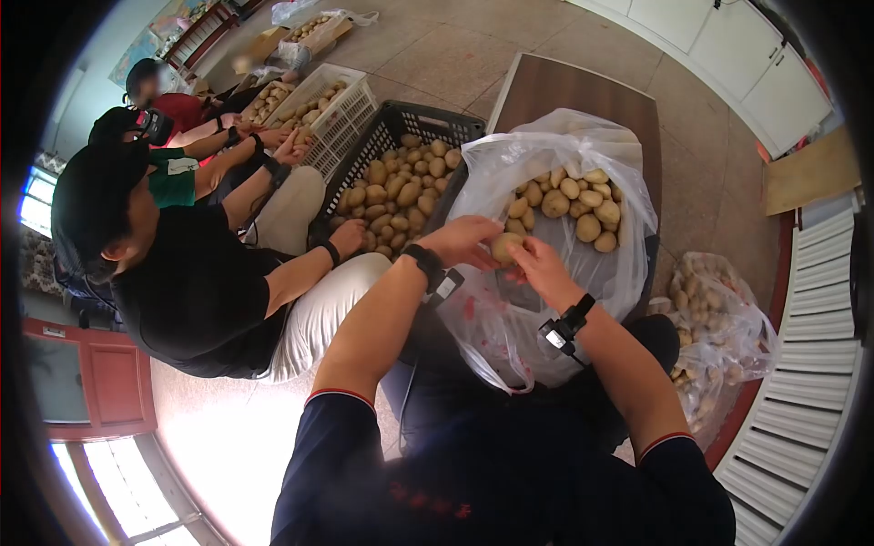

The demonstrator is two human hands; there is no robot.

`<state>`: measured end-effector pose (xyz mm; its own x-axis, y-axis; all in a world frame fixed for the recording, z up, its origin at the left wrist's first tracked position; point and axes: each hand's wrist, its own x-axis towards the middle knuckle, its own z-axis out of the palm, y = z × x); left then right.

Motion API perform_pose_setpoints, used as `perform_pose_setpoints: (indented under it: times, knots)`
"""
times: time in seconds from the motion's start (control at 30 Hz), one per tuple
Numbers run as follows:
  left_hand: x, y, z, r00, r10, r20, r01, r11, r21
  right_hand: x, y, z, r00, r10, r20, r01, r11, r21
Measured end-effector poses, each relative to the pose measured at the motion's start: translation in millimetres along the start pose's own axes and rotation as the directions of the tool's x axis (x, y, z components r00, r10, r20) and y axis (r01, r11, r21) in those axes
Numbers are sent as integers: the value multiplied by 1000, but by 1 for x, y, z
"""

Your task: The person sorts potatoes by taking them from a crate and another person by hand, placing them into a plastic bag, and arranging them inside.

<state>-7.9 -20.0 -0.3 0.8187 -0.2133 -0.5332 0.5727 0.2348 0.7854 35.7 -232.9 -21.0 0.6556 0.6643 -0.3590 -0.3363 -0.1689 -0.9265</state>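
A single potato is held between my two hands, over the near side of an open clear plastic bag. My left hand has its fingers closed around the potato's left side. From the right, my right hand pinches the same potato with thumb and fingers. Beyond them, a heap of loose potatoes lies inside the bag, which rests on a brown board. Both wrists wear black straps with small white-faced devices.
Left of the bag stands a black crate of potatoes, then a white crate. A co-worker in black sits close on my left, with other people beyond. A full potato bag lies right, near a radiator.
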Motion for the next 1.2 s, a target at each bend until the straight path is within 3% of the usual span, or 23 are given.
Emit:
perform_pose_setpoints:
  times: [0.03,0.1,0.27,0.43,0.47,0.53,0.6,0.67,0.73,0.87,0.97,1.1,1.2]
  knots:
    - [0,1,2,999,-33,20,33,999,-4,2,3,-1,1000,0,2,0,1000,0]
    - [2,0,1,998,-26,57,27,1000,-10,6,3,2,982,-188,-19,176,944,-281]
    - [3,1,-3,991,1,136,10,996,-83,-1,-9,6,948,-308,-74,255,879,-402]
    - [-1,4,-11,993,114,-29,-116,987,-107,-19,-35,12,866,-498,-48,395,739,-546]
    - [-3,5,-14,993,112,-32,-115,987,-109,-27,-46,12,833,-553,24,460,667,-586]
    - [-8,8,-20,958,165,-234,-203,968,-150,-47,-76,15,795,-598,97,520,592,-616]
    - [-3,1,-33,935,155,-320,-220,959,-179,-71,-115,18,528,-792,307,715,219,-664]
    - [-4,-1,-41,879,169,-446,-297,925,-235,-103,-155,21,326,-849,417,749,-38,-662]
    - [-5,-2,-45,875,150,-461,-294,919,-261,-143,-185,14,170,-824,541,726,-266,-634]
    - [-1,-6,-52,852,86,-517,-274,914,-300,-203,-227,5,-113,-803,585,788,-431,-439]
    - [-2,-5,-50,852,80,-517,-269,915,-302,-222,-244,2,-201,-791,577,807,-468,-360]
    - [-5,-7,-48,851,184,-493,-325,921,-216,-232,-251,-1,-197,-793,576,814,-460,-354]
    - [-2,-6,-51,856,112,-506,-280,921,-270,-236,-250,-3,-184,-793,580,814,-454,-362]
